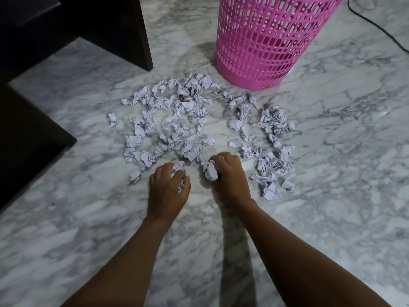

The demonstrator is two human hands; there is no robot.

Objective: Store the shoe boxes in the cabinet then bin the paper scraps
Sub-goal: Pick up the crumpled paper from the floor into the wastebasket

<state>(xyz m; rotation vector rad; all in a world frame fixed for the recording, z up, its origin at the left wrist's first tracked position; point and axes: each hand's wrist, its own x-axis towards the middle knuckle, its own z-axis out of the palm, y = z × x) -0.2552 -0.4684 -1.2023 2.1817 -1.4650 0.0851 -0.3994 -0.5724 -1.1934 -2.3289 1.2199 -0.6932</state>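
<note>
Several crumpled white paper scraps (183, 120) lie scattered on the marble floor in front of a pink perforated bin (265, 41). My left hand (168, 189) is at the near edge of the pile, its fingers curled round a paper scrap (178, 169). My right hand (230, 176) grips another crumpled scrap (211, 171) just right of it. A second cluster of scraps (272, 138) spreads out to the right. No shoe boxes are in view.
Dark wooden furniture (124, 29) stands at the upper left, with another dark edge (28, 138) at the left. A black cable (376, 27) runs across the floor at the top right. The bin stands upright beyond the scraps.
</note>
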